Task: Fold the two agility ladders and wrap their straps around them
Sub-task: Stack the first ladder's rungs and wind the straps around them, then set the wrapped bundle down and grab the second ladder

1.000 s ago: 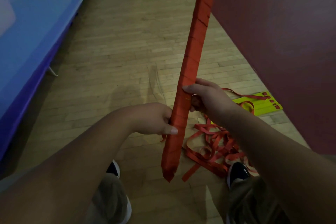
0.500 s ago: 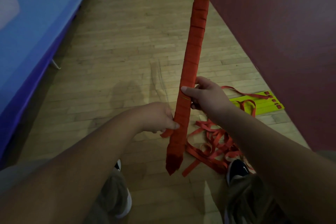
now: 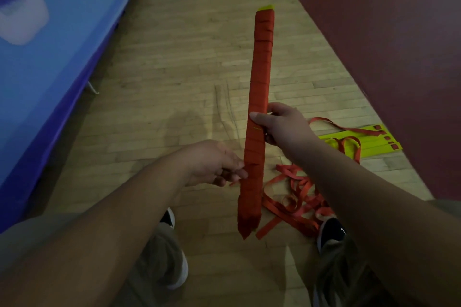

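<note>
Right hand (image 3: 282, 127) grips the first ladder (image 3: 262, 70), a strap-wound red bundle upright at centre frame. Left hand (image 3: 214, 162) fingertips touch its lower part, grasp unclear. It looks nearly finished. At right, the second ladder (image 3: 369, 143) lies on the wooden floor (image 3: 174, 70), its loose straps (image 3: 296, 209) not yet wrapped.

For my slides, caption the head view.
Right hand grips the strap-wrapped ladder; left hand touches it lower; second ladder lies unwrapped.

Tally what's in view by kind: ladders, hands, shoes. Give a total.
Agility ladders: 2 (wrapped ladder in the hands, yellow ladder on the floor)
Hands: 2 (left hand, right hand)
Shoes: 2 (left shoe, right shoe)
Total: 6
</note>
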Available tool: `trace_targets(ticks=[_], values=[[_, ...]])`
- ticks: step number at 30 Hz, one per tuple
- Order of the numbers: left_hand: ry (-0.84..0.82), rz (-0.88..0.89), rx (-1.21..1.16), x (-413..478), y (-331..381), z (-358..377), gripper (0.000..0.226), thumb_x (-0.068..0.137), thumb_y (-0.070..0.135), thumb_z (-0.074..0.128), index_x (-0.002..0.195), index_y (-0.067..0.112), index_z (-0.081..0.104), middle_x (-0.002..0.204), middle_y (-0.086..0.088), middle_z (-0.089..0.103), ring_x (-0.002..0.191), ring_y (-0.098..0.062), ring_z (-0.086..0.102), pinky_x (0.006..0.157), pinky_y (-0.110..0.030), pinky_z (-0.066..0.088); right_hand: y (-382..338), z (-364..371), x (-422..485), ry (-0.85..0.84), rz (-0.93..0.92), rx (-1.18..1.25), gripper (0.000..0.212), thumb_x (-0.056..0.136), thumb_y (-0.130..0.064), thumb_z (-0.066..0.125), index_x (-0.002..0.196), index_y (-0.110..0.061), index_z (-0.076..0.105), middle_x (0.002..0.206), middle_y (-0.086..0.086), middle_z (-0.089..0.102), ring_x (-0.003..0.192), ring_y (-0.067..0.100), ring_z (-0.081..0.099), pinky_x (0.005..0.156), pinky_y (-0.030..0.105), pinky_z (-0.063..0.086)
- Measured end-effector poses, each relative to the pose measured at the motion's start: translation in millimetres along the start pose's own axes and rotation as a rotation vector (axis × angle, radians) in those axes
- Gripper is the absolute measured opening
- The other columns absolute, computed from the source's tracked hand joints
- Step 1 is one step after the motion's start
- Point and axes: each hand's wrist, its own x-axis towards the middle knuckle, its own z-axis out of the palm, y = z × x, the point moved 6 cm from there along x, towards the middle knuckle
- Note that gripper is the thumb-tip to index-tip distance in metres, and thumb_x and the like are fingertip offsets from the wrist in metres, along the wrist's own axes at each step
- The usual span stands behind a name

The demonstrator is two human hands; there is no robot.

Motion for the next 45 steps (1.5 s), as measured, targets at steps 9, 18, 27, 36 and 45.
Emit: trace_targets(ticks=[9, 18, 27, 36, 45], values=[[0.337, 0.144, 0.302, -0.2, 5.9, -1.9, 0.038, 0.083, 0.052, 0.090, 0.107, 0.024, 0.081, 0.096, 0.008, 0.076, 0.089, -0.010, 0.069, 0.072, -0.030, 0.051, 1.5, -7.0, 4.2, 0.071, 0.007, 0.049, 0.014, 0.096, -0.028, 0.084, 0.103, -0.018, 0.079, 0.089, 0.002, 0.077, 0.078, 0.019, 0.074, 0.070, 0.035, 0.061], [0.483, 0.064, 0.533, 2.2, -4.7, 23.0, 0.037, 0.084, 0.058, 0.087, 0.096, 0.025, 0.077, 0.089, 0.006, 0.076, 0.083, -0.013, 0.073, 0.076, -0.033, 0.061, 20.2, 0.6, 2.4, 0.191, 0.026, -0.142, 0.021, 0.098, -0.040, 0.082, 0.102, -0.020, 0.077, 0.089, 0.001, 0.079, 0.083, 0.022, 0.079, 0.080, 0.044, 0.068], [0.613, -0.045, 0.496, 26.9, -23.7, 16.7, 0.028, 0.086, 0.039, 0.087, 0.084, 0.022, 0.064, 0.083, 0.003, 0.066, 0.071, -0.016, 0.063, 0.061, -0.029, 0.048, 38.1, 25.5, 9.8, 0.209, 0.080, -0.221, 0.025, 0.097, -0.041, 0.082, 0.103, -0.019, 0.071, 0.090, 0.002, 0.078, 0.079, 0.021, 0.078, 0.080, 0.048, 0.069], [0.567, -0.217, 0.362, 94.6, -92.6, -29.4, 0.038, 0.077, 0.040, 0.088, 0.099, 0.011, 0.081, 0.093, -0.006, 0.077, 0.085, -0.026, 0.076, 0.073, -0.032, 0.061, 117.1, 63.3, 47.9, -0.147, 0.424, -0.175, 0.022, 0.106, -0.029, 0.072, 0.125, -0.018, 0.072, 0.118, 0.006, 0.077, 0.083, 0.020, 0.078, 0.073, 0.037, 0.065], [0.546, -0.437, 0.315, 179.9, -188.0, -84.6, 0.037, 0.074, 0.042, 0.083, 0.107, 0.025, 0.079, 0.093, 0.000, 0.077, 0.080, -0.019, 0.076, 0.073, -0.032, 0.065, 220.7, 84.4, 77.8, -0.284, 0.687, -0.291, 0.024, 0.112, -0.025, 0.062, 0.126, -0.006, 0.066, 0.113, 0.010, 0.076, 0.080, 0.022, 0.072, 0.068, 0.037, 0.058]])
